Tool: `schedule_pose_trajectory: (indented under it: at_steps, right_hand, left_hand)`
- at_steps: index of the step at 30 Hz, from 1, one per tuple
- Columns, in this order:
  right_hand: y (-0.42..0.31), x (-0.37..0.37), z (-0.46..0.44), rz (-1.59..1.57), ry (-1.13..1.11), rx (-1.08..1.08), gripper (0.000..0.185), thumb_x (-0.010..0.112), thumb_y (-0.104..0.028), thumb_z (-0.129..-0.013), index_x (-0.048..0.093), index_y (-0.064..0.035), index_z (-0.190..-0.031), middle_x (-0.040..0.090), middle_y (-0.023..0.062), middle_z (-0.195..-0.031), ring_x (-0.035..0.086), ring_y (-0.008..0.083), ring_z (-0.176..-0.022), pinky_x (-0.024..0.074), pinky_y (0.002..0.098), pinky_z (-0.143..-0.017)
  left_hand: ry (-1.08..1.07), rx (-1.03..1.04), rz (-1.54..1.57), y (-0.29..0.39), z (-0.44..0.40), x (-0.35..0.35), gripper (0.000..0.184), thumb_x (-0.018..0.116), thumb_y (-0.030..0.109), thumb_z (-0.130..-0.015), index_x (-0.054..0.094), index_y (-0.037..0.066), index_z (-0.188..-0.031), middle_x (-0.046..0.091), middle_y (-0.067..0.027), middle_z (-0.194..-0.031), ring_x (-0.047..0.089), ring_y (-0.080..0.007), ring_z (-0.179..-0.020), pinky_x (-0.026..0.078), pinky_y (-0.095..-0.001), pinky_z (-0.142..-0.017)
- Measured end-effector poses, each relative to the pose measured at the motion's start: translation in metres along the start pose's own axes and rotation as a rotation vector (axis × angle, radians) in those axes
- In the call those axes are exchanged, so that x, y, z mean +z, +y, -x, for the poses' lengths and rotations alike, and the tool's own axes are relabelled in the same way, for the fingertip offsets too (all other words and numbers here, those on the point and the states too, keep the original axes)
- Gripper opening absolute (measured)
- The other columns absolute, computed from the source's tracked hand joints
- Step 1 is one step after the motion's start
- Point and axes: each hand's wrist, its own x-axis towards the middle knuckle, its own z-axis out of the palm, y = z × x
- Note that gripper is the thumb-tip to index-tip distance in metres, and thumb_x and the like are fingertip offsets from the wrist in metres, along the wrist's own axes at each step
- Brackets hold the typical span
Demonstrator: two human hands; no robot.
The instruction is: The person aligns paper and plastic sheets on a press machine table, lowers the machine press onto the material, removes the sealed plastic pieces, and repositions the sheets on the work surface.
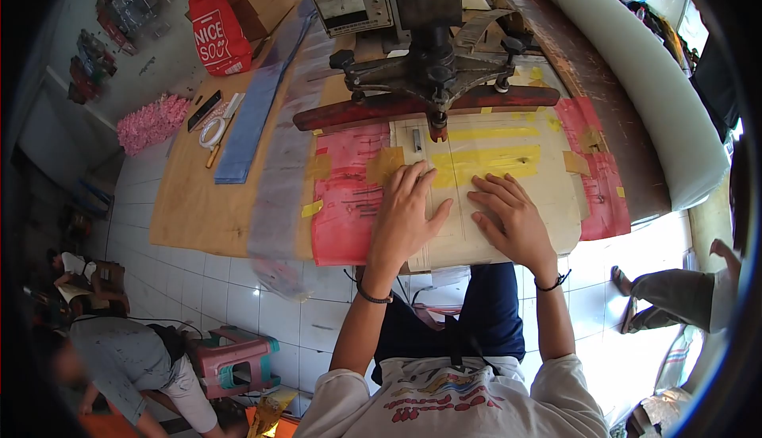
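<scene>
Both palms rest on a cream board [508,223] marked with lines and patched with yellow tape [492,166]. My left hand [410,212] lies flat near the board's left edge, fingers stretched away from me. To its right, my right hand [509,214] also lies flat with the fingers spread. Neither hand holds anything. Just beyond them hangs the press head, with a dark red curved bar [317,118] and a central red-tipped point [438,130]. A small metal piece [417,140] sits on the board ahead of my left hand. Red sheeting [347,200] flanks the board.
A control box [349,1] stands behind the press. On the left are a blue strip [258,112], a tape roll [212,132], a phone [205,111] and a red bag [220,33]. A large pale roll [635,81] borders the right. Other people are on both sides.
</scene>
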Motion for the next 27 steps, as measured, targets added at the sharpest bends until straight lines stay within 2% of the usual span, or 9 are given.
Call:
schedule_pose_trajectory:
  at_steps: [27]
  right_hand:
    - [-0.0005, 0.0015, 0.0000, 0.000, 0.013, 0.012, 0.031, 0.070, -0.018, -0.094, 0.072, -0.0065, -0.123, 0.066, 0.0139, -0.139, 0.056, 0.0357, -0.136, 0.0366, 0.0513, -0.122]
  left_hand:
    - [0.005, -0.004, -0.001, 0.0019, -0.0025, -0.0017, 0.052, 0.075, 0.025, -0.091, 0.063, -0.003, -0.133, 0.058, -0.0173, -0.143, 0.051, -0.0367, -0.135, 0.042, -0.0459, -0.116]
